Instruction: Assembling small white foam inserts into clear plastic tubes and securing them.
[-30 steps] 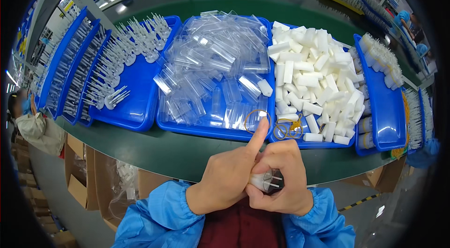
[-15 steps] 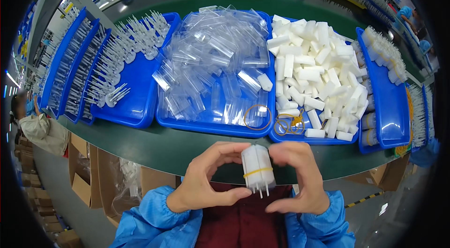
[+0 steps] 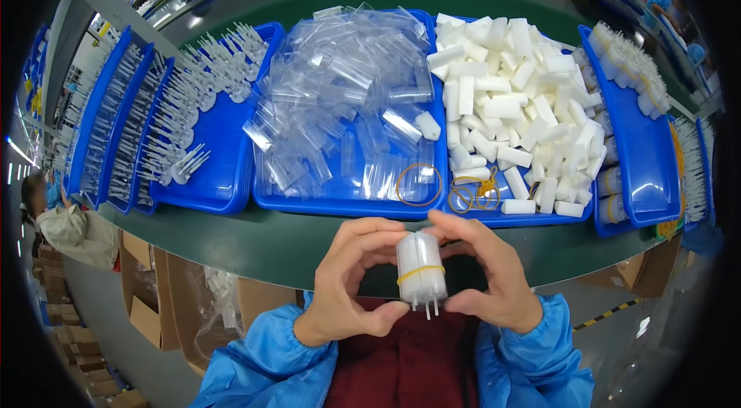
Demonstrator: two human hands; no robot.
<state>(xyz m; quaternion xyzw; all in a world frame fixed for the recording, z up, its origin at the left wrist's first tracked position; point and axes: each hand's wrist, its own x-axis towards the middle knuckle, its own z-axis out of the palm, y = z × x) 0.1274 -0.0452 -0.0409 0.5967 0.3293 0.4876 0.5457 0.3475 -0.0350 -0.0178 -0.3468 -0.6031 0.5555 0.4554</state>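
A white, roughly cylindrical bundle point(image 3: 419, 252) circled by a yellow band, pins showing at its lower end, is held up before the person's chest, the left grip point(image 3: 336, 284) and the right grip point(image 3: 502, 277) pinching it from either side between thumb and fingers. Beyond it, on the green table point(image 3: 293, 242), a blue middle tray point(image 3: 340, 209) carries clear plastic pieces point(image 3: 332, 76), with white blocks point(image 3: 509, 107) in the blue tray just to its right. Farther left, white pronged parts point(image 3: 185, 118) crowd another blue tray point(image 3: 220, 138).
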